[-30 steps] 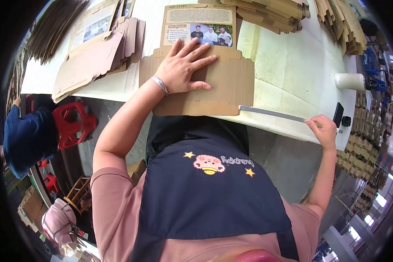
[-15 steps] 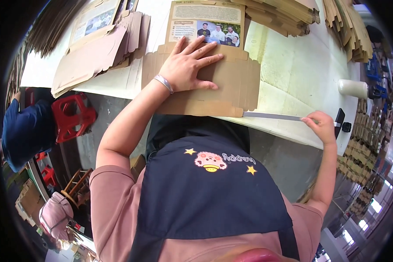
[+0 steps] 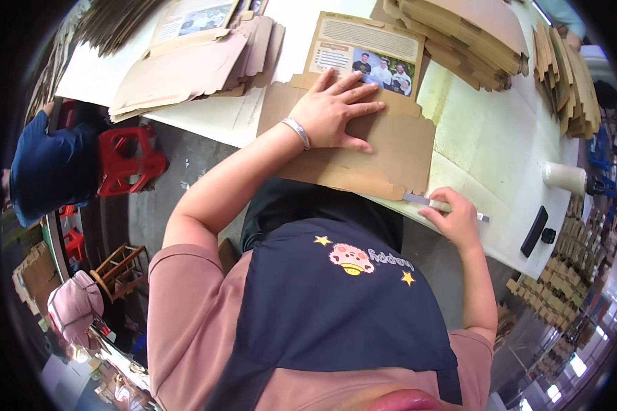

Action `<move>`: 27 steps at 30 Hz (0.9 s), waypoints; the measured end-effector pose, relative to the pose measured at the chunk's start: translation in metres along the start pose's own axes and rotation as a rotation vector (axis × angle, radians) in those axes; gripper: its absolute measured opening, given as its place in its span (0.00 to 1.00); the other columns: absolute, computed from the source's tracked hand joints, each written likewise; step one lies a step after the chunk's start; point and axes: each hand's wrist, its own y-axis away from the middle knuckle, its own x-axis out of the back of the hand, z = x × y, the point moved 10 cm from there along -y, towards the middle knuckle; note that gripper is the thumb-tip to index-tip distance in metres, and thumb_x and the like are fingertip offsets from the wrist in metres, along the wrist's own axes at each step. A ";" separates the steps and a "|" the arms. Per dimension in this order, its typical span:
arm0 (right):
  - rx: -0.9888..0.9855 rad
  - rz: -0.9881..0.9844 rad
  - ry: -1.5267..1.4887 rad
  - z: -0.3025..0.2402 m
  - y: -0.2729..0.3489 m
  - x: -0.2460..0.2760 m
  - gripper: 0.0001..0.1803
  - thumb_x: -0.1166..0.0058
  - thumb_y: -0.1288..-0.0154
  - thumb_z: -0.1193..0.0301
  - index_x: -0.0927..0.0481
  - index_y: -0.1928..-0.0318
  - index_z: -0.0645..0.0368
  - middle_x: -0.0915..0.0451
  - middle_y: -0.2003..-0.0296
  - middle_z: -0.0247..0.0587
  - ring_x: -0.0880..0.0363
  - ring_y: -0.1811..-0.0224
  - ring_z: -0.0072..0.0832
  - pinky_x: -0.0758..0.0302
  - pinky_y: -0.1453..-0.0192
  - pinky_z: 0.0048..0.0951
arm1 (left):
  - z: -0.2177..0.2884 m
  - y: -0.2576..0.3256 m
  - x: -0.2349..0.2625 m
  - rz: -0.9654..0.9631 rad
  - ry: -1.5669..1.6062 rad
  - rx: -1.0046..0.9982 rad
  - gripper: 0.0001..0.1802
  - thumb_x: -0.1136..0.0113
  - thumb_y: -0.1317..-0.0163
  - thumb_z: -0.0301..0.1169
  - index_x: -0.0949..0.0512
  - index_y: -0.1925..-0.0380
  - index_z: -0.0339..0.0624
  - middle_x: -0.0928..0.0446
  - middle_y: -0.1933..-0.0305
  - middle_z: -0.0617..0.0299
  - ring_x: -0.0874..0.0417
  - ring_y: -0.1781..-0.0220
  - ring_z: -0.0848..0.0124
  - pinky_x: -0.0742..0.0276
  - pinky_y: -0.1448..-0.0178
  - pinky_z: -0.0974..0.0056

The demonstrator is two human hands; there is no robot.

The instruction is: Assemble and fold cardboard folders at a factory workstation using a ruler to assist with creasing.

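Note:
A flat brown cardboard box blank [image 3: 384, 161] lies at the table's front edge, its far panel printed with text and a photo. My left hand [image 3: 332, 115] rests on it, fingers spread. By the blank's near right corner, a thin grey strip [image 3: 415, 199] runs out along the table edge. My right hand [image 3: 455, 214] is closed on this strip, thumb and fingers around it, with a short end showing beyond the hand. Something pale sits under the fingertips; I cannot make it out.
Stacks of cardboard blanks lie at the left [image 3: 178, 75] and far right [image 3: 466, 34]. On the right are a white roll [image 3: 563, 177] and a dark flat object [image 3: 534, 231]. Red stools [image 3: 131, 159] and a person in blue [image 3: 55, 168] are off to the left.
My right hand has moved left along the table edge, closer to the blank, and less strip shows between them. My left hand stays flat on the blank. The whole view has shifted.

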 end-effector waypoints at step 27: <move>-0.218 -0.286 -0.049 0.071 0.015 0.045 0.12 0.37 0.31 0.66 0.12 0.66 0.64 0.16 0.73 0.39 0.20 0.68 0.26 0.25 0.62 0.30 | 0.041 0.038 -0.004 -0.045 0.134 0.131 0.47 0.52 0.33 0.72 0.33 0.23 0.58 0.42 0.16 0.52 0.51 0.13 0.46 0.67 0.18 0.25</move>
